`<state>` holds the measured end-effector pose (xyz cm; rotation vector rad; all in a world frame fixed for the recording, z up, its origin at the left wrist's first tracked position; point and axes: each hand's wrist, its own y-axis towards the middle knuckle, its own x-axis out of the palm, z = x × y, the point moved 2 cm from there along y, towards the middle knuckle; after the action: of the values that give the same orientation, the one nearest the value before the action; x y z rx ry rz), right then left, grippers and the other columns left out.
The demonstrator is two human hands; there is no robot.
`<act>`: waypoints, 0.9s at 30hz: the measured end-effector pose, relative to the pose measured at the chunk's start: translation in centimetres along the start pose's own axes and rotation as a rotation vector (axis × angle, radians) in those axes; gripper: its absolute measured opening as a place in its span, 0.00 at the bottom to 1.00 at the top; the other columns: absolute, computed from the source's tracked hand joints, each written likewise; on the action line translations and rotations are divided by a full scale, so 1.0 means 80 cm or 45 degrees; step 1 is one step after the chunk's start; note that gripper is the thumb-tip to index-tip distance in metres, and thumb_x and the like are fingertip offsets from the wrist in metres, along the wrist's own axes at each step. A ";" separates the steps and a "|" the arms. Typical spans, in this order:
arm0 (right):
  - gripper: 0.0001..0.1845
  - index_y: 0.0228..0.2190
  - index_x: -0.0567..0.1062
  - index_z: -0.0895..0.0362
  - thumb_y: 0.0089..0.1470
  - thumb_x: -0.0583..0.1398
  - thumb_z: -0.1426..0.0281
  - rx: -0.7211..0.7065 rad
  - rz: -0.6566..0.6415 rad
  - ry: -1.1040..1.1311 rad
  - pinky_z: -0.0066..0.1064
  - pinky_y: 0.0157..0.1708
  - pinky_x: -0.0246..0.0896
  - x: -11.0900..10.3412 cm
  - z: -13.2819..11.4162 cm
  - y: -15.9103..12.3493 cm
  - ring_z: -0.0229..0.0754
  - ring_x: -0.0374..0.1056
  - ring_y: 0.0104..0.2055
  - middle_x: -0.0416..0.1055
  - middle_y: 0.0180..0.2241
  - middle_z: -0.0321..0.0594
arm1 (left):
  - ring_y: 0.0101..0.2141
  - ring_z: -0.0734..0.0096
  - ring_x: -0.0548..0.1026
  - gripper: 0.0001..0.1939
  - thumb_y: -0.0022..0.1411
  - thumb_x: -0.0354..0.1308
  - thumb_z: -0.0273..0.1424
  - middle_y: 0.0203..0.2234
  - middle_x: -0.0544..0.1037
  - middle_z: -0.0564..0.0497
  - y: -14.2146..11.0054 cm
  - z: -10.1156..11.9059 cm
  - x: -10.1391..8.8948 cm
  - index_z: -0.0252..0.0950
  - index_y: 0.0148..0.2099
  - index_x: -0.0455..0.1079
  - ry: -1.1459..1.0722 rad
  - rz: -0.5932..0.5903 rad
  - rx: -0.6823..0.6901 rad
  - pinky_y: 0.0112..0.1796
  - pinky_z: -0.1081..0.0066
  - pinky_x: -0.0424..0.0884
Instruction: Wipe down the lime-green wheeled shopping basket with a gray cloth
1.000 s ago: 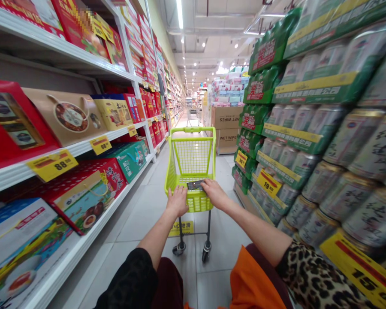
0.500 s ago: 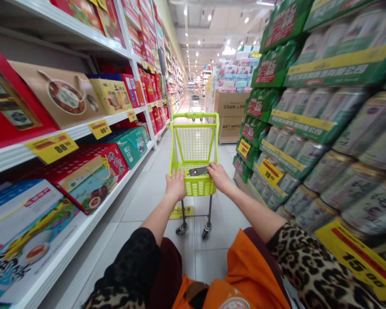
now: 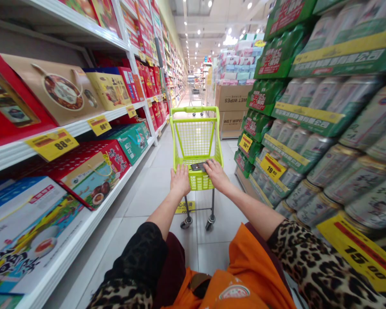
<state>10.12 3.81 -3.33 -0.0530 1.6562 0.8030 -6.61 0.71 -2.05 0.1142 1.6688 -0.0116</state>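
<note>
Left hand (image 3: 180, 180): the rear rim of a lime-green shopping cart (image 3: 196, 139) is being pressed palm down, fingers spread, unclenched.
Right hand (image 3: 216, 174): the rim is being touched with flat, ungrasping fingers, just beside a dark phone-like object (image 3: 197, 166) lying in the basket.
Aisle: gift boxes (image 3: 61, 88) are being displayed on white shelves (image 3: 6, 165) to the left, canned drinks (image 3: 350, 189) to the right.

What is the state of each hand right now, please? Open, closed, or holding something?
Left hand: open, flat on the lime-green shopping cart, holding nothing.
Right hand: open, on the cart, beside a dark phone.
</note>
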 end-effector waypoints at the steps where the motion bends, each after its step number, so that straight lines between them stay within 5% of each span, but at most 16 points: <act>1: 0.22 0.52 0.66 0.62 0.57 0.48 0.80 0.018 0.009 -0.004 0.48 0.58 0.47 -0.003 0.012 -0.004 0.51 0.46 0.62 0.58 0.57 0.54 | 0.64 0.56 0.41 0.39 0.53 0.49 0.28 0.64 0.45 0.41 0.000 -0.001 0.000 0.27 0.65 0.40 -0.003 0.001 0.007 0.60 0.49 0.40; 5: 0.23 0.53 0.65 0.60 0.57 0.48 0.80 0.120 0.030 0.017 0.49 0.58 0.46 -0.004 0.031 -0.014 0.50 0.44 0.63 0.57 0.58 0.52 | 0.64 0.53 0.40 0.40 0.52 0.49 0.29 0.64 0.44 0.39 -0.002 0.006 0.001 0.26 0.65 0.40 -0.015 0.000 -0.005 0.60 0.50 0.41; 13: 0.23 0.54 0.65 0.57 0.58 0.49 0.79 -0.002 0.067 0.120 0.48 0.58 0.46 0.022 -0.044 0.012 0.48 0.44 0.63 0.56 0.59 0.49 | 0.64 0.54 0.41 0.40 0.52 0.50 0.30 0.64 0.45 0.38 -0.008 0.019 0.004 0.24 0.65 0.42 0.026 0.049 0.033 0.60 0.51 0.42; 20: 0.24 0.55 0.63 0.62 0.57 0.48 0.79 0.085 0.079 -0.043 0.54 0.59 0.41 0.004 -0.004 -0.006 0.54 0.42 0.64 0.52 0.61 0.54 | 0.64 0.56 0.41 0.39 0.53 0.47 0.27 0.64 0.43 0.40 -0.010 0.014 0.011 0.25 0.65 0.41 0.005 0.128 -0.012 0.60 0.50 0.43; 27: 0.26 0.57 0.59 0.64 0.57 0.47 0.79 0.103 0.087 -0.026 0.52 0.59 0.40 0.022 -0.037 0.008 0.53 0.41 0.65 0.50 0.61 0.57 | 0.64 0.56 0.40 0.39 0.52 0.49 0.28 0.65 0.43 0.40 -0.011 0.021 0.018 0.25 0.65 0.41 -0.010 0.160 0.040 0.60 0.52 0.41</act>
<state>6.85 3.38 -4.50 0.0681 1.6771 0.7845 -5.15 -0.23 -3.68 0.2424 1.6514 0.0562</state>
